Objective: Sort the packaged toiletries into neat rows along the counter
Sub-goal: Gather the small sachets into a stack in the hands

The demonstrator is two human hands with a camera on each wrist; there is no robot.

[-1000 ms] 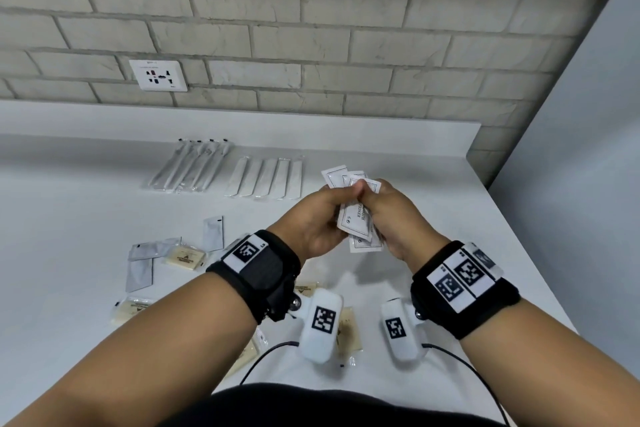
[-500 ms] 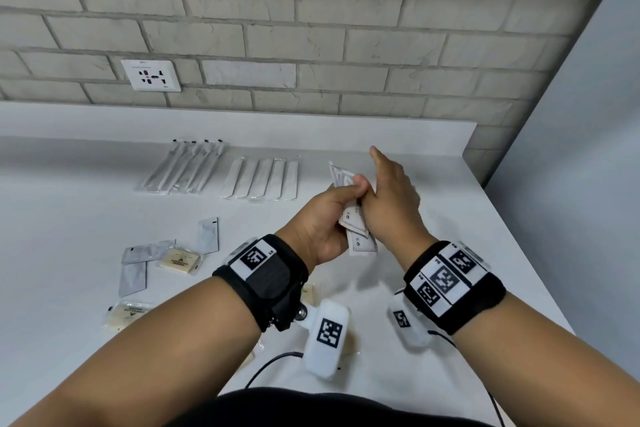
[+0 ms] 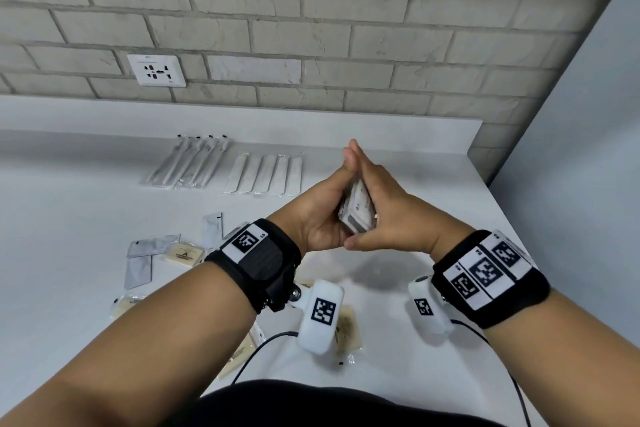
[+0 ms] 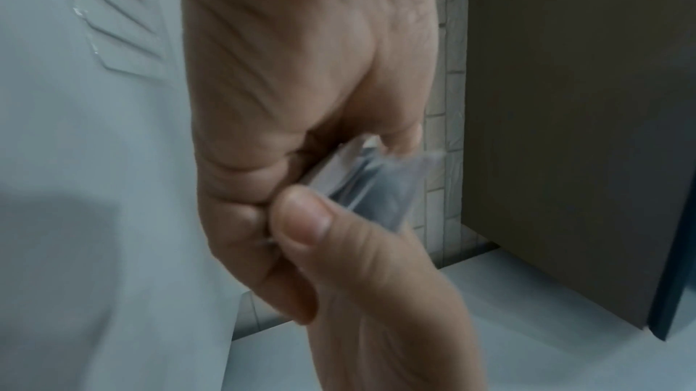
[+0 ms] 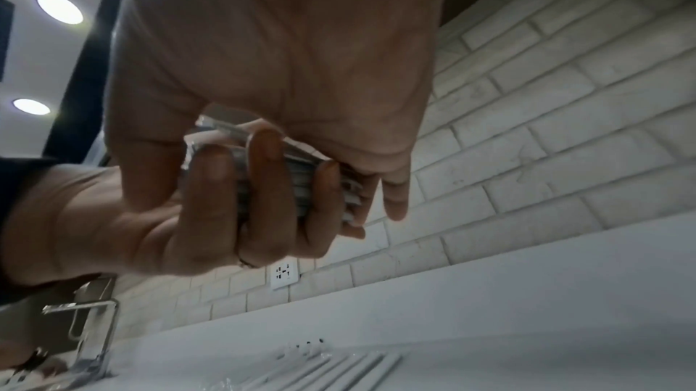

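Note:
A stack of small white sachets (image 3: 356, 215) stands on edge between my two hands, above the right part of the white counter (image 3: 69, 218). My left hand (image 3: 323, 206) grips it; in the right wrist view the left hand's fingers (image 5: 226, 189) curl round the stack (image 5: 299, 186). My right hand (image 3: 384, 204) lies flat against the other side, fingers straight and pointing away, thumb under the stack's lower corner. In the left wrist view the right thumb (image 4: 301, 218) meets the left hand (image 4: 282, 84) below the blurred sachets (image 4: 371, 189).
At the back lie a row of toothbrush packs (image 3: 188, 163) and a row of white flat packs (image 3: 266, 173). Grey sachets (image 3: 138, 263) and soap bars (image 3: 183, 253) lie loose at the left, more soap (image 3: 348, 326) under my wrists. The counter ends at the right wall (image 3: 571, 149).
The sachets were fanned out loosely in my fingers; now they are squared into one tight stack between my palms. The right hand's fingers have straightened against it.

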